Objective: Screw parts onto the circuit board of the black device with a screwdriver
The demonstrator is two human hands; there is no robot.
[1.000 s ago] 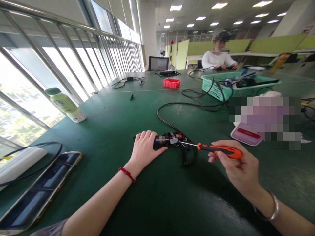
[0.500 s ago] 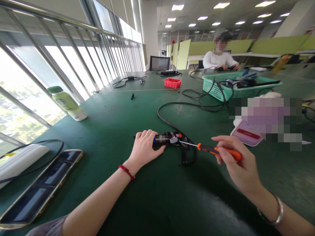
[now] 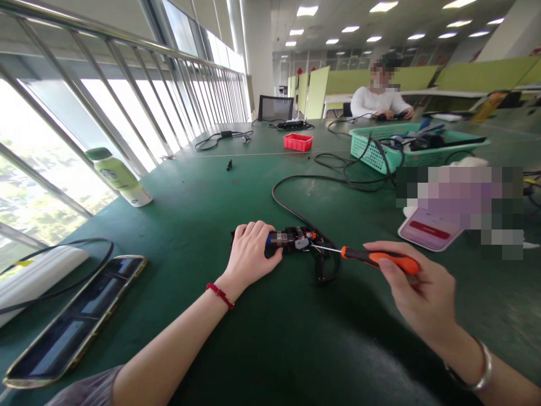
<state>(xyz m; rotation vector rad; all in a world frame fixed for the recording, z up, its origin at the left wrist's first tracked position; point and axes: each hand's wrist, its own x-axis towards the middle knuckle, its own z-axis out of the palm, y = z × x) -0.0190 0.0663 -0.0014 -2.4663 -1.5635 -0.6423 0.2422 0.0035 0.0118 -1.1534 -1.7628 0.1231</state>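
Observation:
An opened black handheld device (image 3: 289, 239) with a blue band lies on the green table, its wires and inner parts showing at the right end. My left hand (image 3: 252, 254) is wrapped over its left part. An orange and black screwdriver (image 3: 380, 259) is held in my right hand (image 3: 422, 287), between thumb and fingers. The metal shaft points left, and its tip is among the parts near the wires; whether it touches a screw cannot be made out. A black cable runs from the device towards the back.
On the green table (image 3: 203, 214) stand a red tray (image 3: 298, 142), a teal basket (image 3: 376, 152) of tools and a green bottle (image 3: 120, 177). Phones lie left (image 3: 76, 321) and right (image 3: 431, 228). A person (image 3: 378, 101) sits across, handling a dark object.
The fingers of my right hand have shifted and curled closer round the screwdriver handle. My left hand stays on the device. The whole view has shifted slightly.

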